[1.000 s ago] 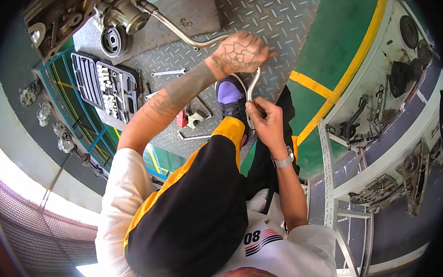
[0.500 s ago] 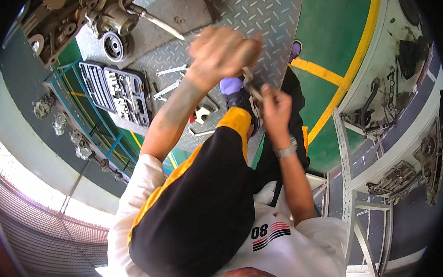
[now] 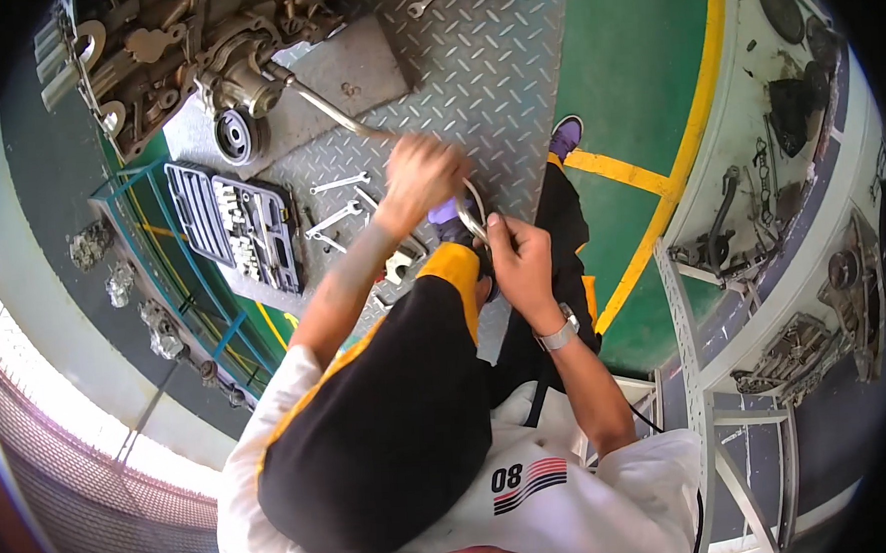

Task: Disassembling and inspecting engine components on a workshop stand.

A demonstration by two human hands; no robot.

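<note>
A bright metal speed brace [image 3: 331, 111] runs from the front of an engine block [image 3: 201, 59] towards me, with its far end at a round housing on the block. My left hand [image 3: 424, 177], slightly smeared by motion, is closed round the cranked middle of the brace. Beyond that hand the bent shaft curves down to my right hand [image 3: 520, 263], whose thumb and fingers grip its near end. The brace's contact with the engine is too small to make out. My raised knee and purple shoe [image 3: 447, 213] are just below the hands.
The engine stands on a grey block [image 3: 357, 66] on a tread-plate platform [image 3: 493, 84]. An open socket set case [image 3: 235, 222] and several wrenches [image 3: 340, 220] lie left of my hands. Racks of metal parts [image 3: 726, 232] stand at the right.
My left hand has swung down and nearer with the cranked part of the brace. The right hand stays at the brace's near end. The whole view has shifted somewhat, showing more of the engine.
</note>
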